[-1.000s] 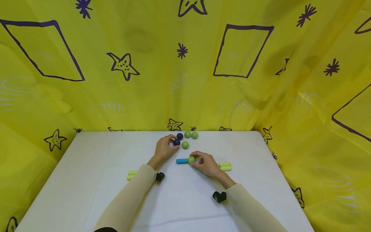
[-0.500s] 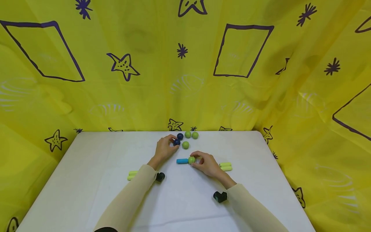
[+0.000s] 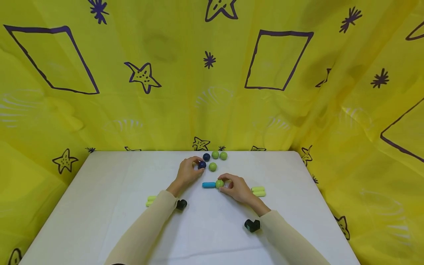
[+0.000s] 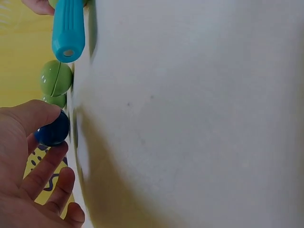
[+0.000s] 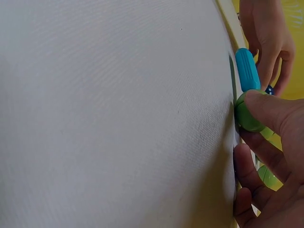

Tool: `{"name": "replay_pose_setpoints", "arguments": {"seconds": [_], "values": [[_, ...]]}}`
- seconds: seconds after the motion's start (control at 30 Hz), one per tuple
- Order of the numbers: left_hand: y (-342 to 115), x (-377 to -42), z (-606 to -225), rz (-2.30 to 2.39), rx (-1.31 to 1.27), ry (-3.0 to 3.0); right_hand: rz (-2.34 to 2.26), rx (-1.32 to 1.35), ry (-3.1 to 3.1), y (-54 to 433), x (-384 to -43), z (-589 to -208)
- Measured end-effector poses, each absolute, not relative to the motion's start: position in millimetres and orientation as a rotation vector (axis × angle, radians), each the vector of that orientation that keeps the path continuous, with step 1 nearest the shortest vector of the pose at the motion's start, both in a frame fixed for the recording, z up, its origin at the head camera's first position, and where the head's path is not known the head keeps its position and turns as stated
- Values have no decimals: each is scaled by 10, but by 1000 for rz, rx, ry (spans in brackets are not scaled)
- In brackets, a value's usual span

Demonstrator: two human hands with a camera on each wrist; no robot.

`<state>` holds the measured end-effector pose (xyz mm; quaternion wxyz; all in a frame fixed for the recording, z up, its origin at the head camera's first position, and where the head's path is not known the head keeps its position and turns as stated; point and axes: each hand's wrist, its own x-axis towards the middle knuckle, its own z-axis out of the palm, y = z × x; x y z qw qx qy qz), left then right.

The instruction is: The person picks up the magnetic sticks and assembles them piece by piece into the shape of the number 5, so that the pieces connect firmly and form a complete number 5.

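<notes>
My left hand (image 3: pixel 186 171) pinches a dark blue ball (image 4: pixel 53 130) between thumb and fingers at the back of the table. To its right, my right hand (image 3: pixel 238 189) holds a green ball (image 5: pixel 249 114) with a groove around it, thumb on one side and fingers on the other. A ribbed light-blue rod (image 3: pixel 208 185) lies flat with one end against that green ball. In the left wrist view, the rod's near end shows a pale round spot. A second dark blue ball (image 3: pixel 206 157) sits just behind the pinched one.
Behind the hands stand several loose green balls, the nearest green ball (image 3: pixel 213 167) between them. Two yellow-green rods (image 3: pixel 258 191) lie right of my right hand. More yellow-green rods (image 3: pixel 151 201) lie partly behind the left sleeve. A yellow patterned curtain (image 3: pixel 185 92) borders the white table (image 3: pixel 212 228).
My left hand has drawn the dark blue ball slightly nearer, away from the other dark blue one. The right hand keeps its hold on the green ball by the rod. The head view has shifted slightly.
</notes>
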<state>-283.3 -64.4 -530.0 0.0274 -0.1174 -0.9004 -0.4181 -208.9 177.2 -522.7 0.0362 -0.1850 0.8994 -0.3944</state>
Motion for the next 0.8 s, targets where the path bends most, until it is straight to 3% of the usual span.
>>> {"name": "replay_pose_setpoints", "arguments": {"seconds": [0.8], "values": [[-970,-2410,-5239,-1237,-472,-2840,-1242,-500,2795,1731,-2124,-5248]]}}
